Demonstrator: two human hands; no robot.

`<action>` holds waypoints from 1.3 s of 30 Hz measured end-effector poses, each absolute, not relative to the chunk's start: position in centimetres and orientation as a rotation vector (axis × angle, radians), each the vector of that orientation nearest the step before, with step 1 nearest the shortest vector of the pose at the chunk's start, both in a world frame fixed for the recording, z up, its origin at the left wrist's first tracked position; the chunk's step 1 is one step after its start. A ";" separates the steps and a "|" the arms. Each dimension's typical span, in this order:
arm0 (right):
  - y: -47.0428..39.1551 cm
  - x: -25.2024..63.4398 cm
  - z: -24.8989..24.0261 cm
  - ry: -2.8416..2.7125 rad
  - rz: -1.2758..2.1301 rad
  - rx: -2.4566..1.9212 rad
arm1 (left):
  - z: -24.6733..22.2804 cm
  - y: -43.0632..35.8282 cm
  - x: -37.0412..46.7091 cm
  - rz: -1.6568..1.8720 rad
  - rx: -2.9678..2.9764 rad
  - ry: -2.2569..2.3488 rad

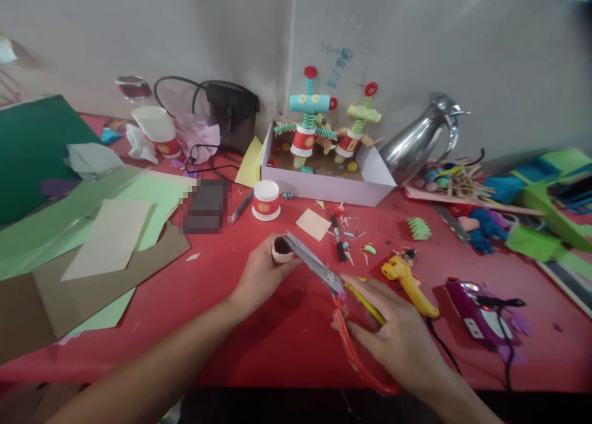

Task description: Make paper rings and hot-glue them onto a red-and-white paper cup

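Note:
My left hand (261,270) is closed round a short cardboard tube (282,251), its open end facing up. In my right hand (398,331) are scissors (319,270) with red handles, their blades reaching to the rim of the tube. The tips seem to lie at or just inside the opening. A thin yellow bar (365,300) runs under my right fingers; whether it belongs to the scissors I cannot tell. Just beyond the tube stand a red-and-white paper cup (266,200) and a square of cream paper (313,224).
Behind is a white box (324,186) with two paper-cup figures (305,128). At right lie a yellow glue gun (409,285), a purple power block (481,316) with cords and a steel jug (420,134). A black marker (337,237) lies among scraps; paper sheets (111,239) cover the left.

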State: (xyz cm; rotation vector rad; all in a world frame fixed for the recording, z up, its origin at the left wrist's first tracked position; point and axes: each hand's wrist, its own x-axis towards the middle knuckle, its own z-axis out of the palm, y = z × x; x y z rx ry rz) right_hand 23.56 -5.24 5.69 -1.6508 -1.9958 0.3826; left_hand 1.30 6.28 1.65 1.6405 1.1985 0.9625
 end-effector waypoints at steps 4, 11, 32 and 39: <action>-5.3 23.8 6.0 -2.033 0.329 -1.653 | 1.4 6.4 1.3 0.958 1.648 1.209; -4.7 25.1 6.8 -2.123 0.295 -1.624 | 1.4 6.3 1.2 0.958 1.664 1.207; -2.7 26.0 6.5 -2.160 0.250 -1.716 | 1.6 7.0 0.8 0.854 1.660 1.144; -2.5 26.2 6.9 -2.172 0.259 -1.672 | 1.6 7.0 0.8 0.853 1.662 1.155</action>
